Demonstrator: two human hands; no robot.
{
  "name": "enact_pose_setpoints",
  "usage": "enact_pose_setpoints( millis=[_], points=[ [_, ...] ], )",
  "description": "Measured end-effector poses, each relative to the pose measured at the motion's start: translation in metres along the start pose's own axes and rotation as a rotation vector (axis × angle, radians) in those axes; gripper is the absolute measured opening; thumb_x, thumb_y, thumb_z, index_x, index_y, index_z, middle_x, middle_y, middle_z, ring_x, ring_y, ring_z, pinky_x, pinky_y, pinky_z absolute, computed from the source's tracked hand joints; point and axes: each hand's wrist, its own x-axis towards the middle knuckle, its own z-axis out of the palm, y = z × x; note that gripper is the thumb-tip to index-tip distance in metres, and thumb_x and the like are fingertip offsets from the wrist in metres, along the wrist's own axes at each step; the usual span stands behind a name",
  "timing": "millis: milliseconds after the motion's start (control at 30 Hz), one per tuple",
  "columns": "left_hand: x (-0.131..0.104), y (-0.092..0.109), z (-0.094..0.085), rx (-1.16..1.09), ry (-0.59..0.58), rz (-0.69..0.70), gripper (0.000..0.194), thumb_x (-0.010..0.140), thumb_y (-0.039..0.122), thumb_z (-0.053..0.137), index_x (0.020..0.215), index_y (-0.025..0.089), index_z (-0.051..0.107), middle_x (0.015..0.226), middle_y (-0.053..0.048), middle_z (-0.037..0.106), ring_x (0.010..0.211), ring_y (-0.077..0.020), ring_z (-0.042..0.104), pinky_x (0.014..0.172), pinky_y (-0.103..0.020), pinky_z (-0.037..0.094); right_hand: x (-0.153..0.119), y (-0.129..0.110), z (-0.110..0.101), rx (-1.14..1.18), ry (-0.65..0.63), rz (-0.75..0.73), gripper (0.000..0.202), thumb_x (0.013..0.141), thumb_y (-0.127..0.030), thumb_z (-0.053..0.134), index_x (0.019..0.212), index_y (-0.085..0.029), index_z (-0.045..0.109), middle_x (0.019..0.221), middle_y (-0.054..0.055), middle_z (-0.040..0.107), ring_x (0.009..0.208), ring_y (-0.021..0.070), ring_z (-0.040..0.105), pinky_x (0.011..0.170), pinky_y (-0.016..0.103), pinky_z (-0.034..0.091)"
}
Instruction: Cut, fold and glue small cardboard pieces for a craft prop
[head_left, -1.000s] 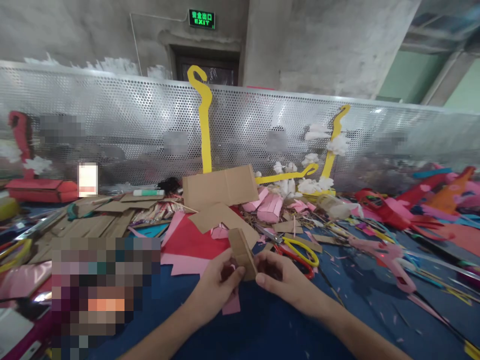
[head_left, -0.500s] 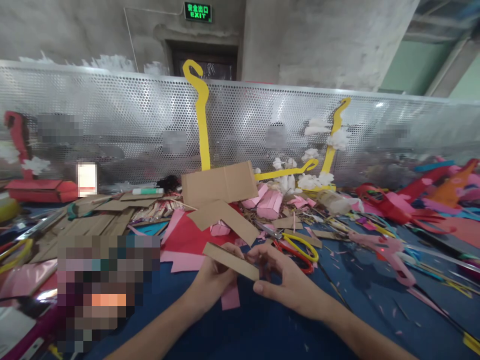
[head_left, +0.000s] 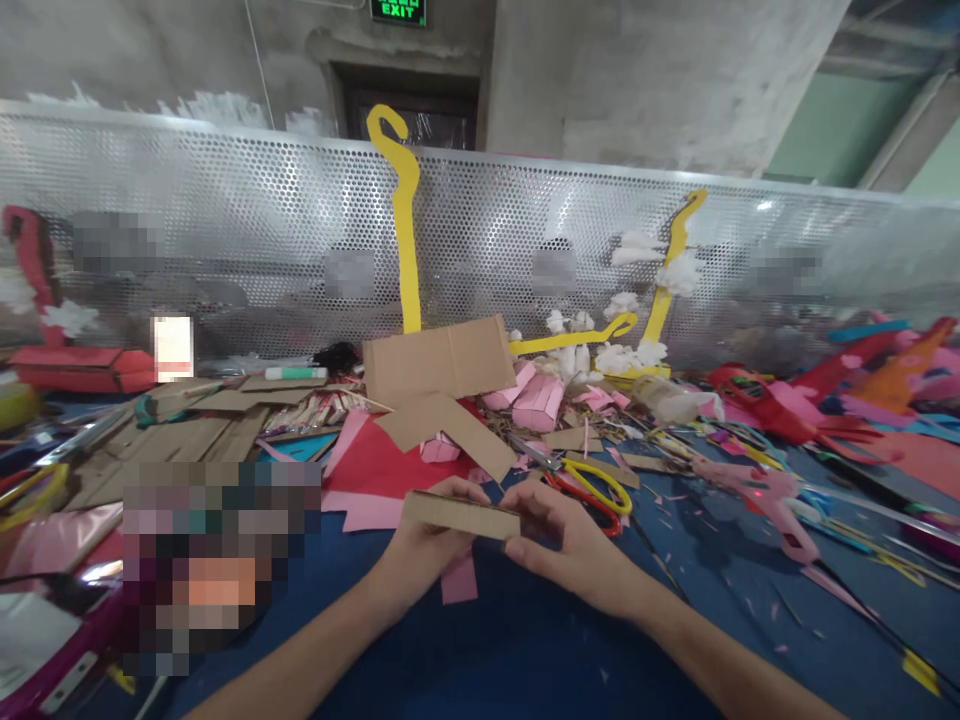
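Leftmost, a red figure [head_left: 75, 370] with a hooked neck stands by the metal screen [head_left: 247, 220], and nearer lie flat cardboard scraps [head_left: 172, 440]. Next come a glue stick [head_left: 296, 373] and a red sheet [head_left: 367, 465] over pink paper. Behind these, a yellow hook [head_left: 406, 230] rises upright at the back edge of a tilted brown panel [head_left: 442, 360].

In front, the left hand [head_left: 424, 550] is closed on a small cardboard piece [head_left: 463, 515], held above the blue table [head_left: 525, 650] with one long edge facing the person; its thumb is hidden. Below this hand, a pink strip [head_left: 459, 580] shows. At the piece's right end, the right hand [head_left: 559, 530] is half curled, thumb by the corner and fingers behind; whether it pinches, I cannot tell.

Beyond that hand lie a pink box [head_left: 536, 402] and yellow-and-red scissors [head_left: 600, 485]. Farther right, a pink glue gun [head_left: 757, 490] rests on its side.
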Motion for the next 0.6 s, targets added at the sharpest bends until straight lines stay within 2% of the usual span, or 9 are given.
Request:
enact_pose_setpoints(
  millis=[133, 233, 300, 433, 600],
  points=[
    [-0.001, 0.008, 0.001, -0.005, 0.069, 0.027, 0.039, 0.077, 0.045, 0.082, 0.098, 0.015, 0.067, 0.093, -0.007, 0.067, 0.074, -0.0147, 0.059, 0.065, -0.024, 0.047, 0.001, 0.003, -0.003, 0.059, 0.024, 0.027, 0.036, 0.091, -0.046, 0.07, 0.114, -0.022, 0.056, 0.107, 0.005, 0.062, 0.093, 0.0191, 0.064, 0.084, 0.033, 0.052],
    [-0.004, 0.014, -0.002, 0.028, 0.151, 0.041, 0.03, 0.084, 0.041, 0.076, 0.097, 0.015, 0.067, 0.085, -0.003, 0.065, 0.07, -0.0141, 0.059, 0.065, -0.025, 0.049, 0.0, 0.002, -0.005, 0.086, 0.048, 0.038, 0.035, 0.093, -0.047, 0.067, 0.116, -0.022, 0.055, 0.102, 0.005, 0.063, 0.091, 0.0195, 0.065, 0.083, 0.034, 0.052],
    [-0.006, 0.017, -0.004, 0.086, 0.188, 0.067, 0.026, 0.088, 0.04, 0.071, 0.095, 0.016, 0.066, 0.079, -0.002, 0.064, 0.068, -0.0145, 0.059, 0.065, -0.026, 0.05, 0.0, 0.0, -0.006, 0.077, 0.066, 0.025, 0.034, 0.096, -0.047, 0.063, 0.117, -0.022, 0.056, 0.107, 0.007, 0.064, 0.098, 0.0212, 0.065, 0.088, 0.036, 0.052],
    [-0.012, 0.027, -0.003, 0.361, 0.124, 0.122, 0.021, 0.096, 0.036, 0.06, 0.099, 0.017, 0.067, 0.087, -0.004, 0.067, 0.079, -0.017, 0.061, 0.073, -0.028, 0.049, -0.001, -0.006, -0.006, 0.044, 0.093, -0.043, 0.034, 0.097, -0.046, 0.061, 0.122, -0.024, 0.059, 0.125, 0.01, 0.062, 0.118, 0.0245, 0.06, 0.103, 0.04, 0.047],
    [-0.024, 0.04, 0.009, 0.673, 0.089, 0.15, 0.023, 0.098, 0.03, 0.052, 0.08, 0.018, 0.059, 0.072, 0.0, 0.06, 0.066, -0.014, 0.053, 0.062, -0.024, 0.041, -0.001, -0.011, -0.002, 0.039, 0.031, -0.061, 0.034, 0.097, -0.048, 0.06, 0.116, -0.02, 0.062, 0.114, 0.01, 0.065, 0.108, 0.0241, 0.062, 0.095, 0.037, 0.05]
  ],
)
